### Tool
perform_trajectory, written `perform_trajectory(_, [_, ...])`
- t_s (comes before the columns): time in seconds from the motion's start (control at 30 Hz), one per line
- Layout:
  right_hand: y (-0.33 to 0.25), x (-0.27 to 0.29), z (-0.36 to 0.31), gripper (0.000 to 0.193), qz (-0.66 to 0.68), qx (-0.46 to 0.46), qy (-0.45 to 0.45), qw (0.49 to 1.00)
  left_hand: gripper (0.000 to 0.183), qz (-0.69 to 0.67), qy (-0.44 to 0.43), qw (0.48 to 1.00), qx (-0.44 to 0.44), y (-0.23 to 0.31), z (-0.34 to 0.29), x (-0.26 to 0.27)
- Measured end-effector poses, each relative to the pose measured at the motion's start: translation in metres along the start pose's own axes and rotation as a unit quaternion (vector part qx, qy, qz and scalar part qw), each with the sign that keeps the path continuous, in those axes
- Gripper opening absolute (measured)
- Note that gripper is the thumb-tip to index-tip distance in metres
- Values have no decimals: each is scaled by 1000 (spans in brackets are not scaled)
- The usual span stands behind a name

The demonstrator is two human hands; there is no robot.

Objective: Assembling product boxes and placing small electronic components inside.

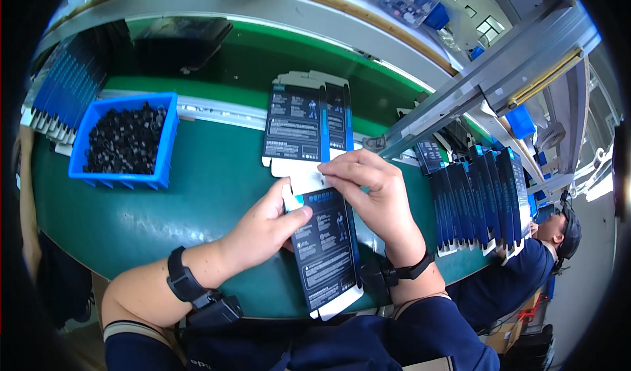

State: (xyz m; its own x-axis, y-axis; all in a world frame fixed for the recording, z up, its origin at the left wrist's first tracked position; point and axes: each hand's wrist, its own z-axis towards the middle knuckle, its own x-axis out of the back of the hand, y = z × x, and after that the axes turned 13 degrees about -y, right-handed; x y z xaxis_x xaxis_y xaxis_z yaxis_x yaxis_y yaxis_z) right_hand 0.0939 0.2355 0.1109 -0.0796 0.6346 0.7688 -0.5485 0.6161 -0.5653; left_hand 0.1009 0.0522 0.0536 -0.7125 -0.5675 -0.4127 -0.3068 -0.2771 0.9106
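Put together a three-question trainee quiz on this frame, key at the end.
1. Whose fingertips are at the white top flap of the dark carton? A) the left hand's B) the right hand's C) neither hand's
2. Fill in: the small parts in the blue bin are ____ in colour.
3. True or false: the blue bin stands to the right of the carton.

Key:
1. B: the right hand is at the flap, while the left hand grips the carton's upper left side.
2. Black.
3. False: the bin stands to its left.
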Motion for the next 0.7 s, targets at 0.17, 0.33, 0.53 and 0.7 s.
perform_trajectory(0.17, [-2, 0, -6, 16, 39, -123, -46, 991, 39, 11, -18, 997, -72, -10, 2, 4])
perform_trajectory(0.33, [7, 0, -9, 11, 16, -102, -51, 993, 40, 85, -37, 995, -45, -6, 1, 1])
perform_trajectory(0.53, [0, -2, -9, 12, 34, -114, -56, 991, 43, 132, -41, 988, -64, -10, -2, 3])
perform_trajectory(0.7, [-3, -3, -11, 11, 54, -155, -50, 985, 43, 164, -35, 985, -50, -11, -3, 3])
